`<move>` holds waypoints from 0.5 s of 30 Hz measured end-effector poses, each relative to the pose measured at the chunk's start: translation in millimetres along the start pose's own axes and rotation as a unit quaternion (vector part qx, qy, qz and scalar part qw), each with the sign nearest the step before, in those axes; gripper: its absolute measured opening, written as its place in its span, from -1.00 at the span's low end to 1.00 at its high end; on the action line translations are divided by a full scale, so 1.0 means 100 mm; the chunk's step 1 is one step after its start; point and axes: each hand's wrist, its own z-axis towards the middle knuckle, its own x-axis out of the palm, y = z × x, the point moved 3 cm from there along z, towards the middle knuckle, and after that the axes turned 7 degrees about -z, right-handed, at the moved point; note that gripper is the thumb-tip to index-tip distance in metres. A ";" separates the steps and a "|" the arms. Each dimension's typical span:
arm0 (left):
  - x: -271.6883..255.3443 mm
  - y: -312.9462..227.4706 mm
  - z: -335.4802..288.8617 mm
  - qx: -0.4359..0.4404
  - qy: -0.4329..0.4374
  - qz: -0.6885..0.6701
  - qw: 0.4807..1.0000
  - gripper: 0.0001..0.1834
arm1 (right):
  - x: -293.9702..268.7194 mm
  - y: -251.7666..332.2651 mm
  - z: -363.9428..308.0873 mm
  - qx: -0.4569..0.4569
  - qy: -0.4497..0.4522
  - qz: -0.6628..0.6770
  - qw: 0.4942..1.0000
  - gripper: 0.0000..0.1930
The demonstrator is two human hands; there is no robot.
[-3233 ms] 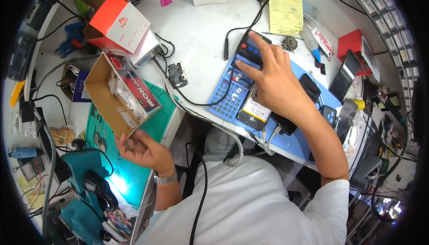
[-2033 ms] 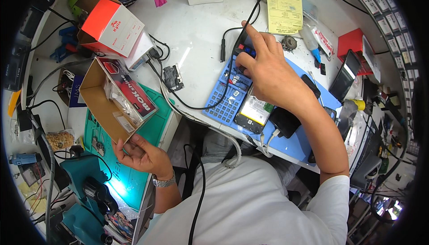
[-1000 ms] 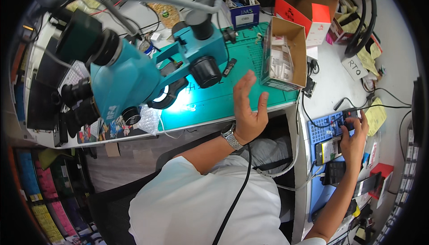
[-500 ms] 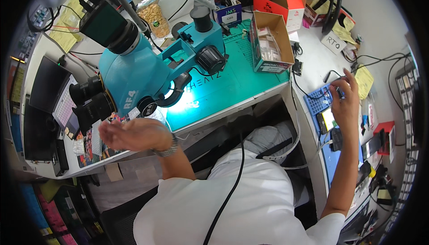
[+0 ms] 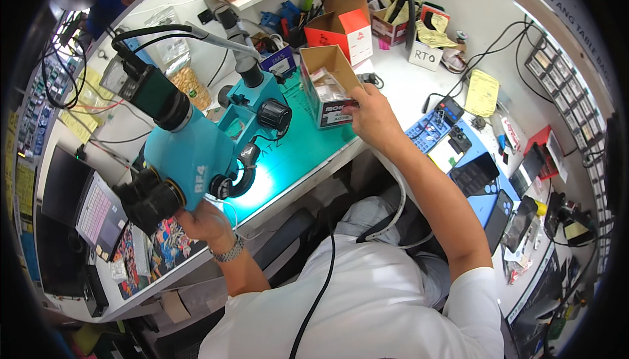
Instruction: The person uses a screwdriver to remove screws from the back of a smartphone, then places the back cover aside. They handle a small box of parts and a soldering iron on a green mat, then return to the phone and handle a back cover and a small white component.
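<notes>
My right hand point(image 5: 379, 118) grips the near right corner of an open cardboard box point(image 5: 335, 114), its fingers over the edge and on the front wall. Small clear plastic packets point(image 5: 327, 86) lie inside the box, which stands at the right end of a green work mat point(image 5: 308, 156). My left hand point(image 5: 206, 223) is under the black eyepieces point(image 5: 156, 200) of a teal microscope point(image 5: 187, 156). Its fingers are mostly hidden behind the eyepieces, so whether they hold anything does not show. The microscope's lamp throws a bright spot on the mat.
At the left is a laptop point(image 5: 101, 211). A red box point(image 5: 344, 37) and a bag of nuts point(image 5: 190, 87) stand at the back. On the right lie a blue tray point(image 5: 426, 133), phones point(image 5: 477, 174) and loose cables. A black cable point(image 5: 321, 280) hangs in front of me.
My right hand has left the blue tray, moving left to take hold of the cardboard box. My left hand has moved in under the eyepieces. The whole view has shifted.
</notes>
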 end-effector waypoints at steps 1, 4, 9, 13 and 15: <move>-0.02 0.03 -0.11 0.013 0.022 0.039 0.999 -0.41 | -0.13 0.01 0.01 0.004 -0.007 -0.007 1.000 -0.76; -0.15 -0.01 -0.29 0.270 0.193 0.265 0.905 -0.52 | -0.57 0.13 -0.02 0.017 -0.036 -0.015 0.999 -0.76; 0.38 0.13 -0.51 -0.036 0.133 0.164 0.977 -0.40 | -1.20 0.00 -0.06 0.113 -0.036 -0.087 0.989 -0.78; 0.93 0.17 -0.51 -0.129 0.181 0.107 0.969 -0.28 | -1.20 -0.55 -0.05 0.155 -0.005 -0.165 0.974 -0.75; 1.10 0.12 -0.50 -0.077 0.229 0.077 0.967 -0.39 | -1.08 -0.93 -0.08 0.104 -0.014 -0.165 0.981 -0.71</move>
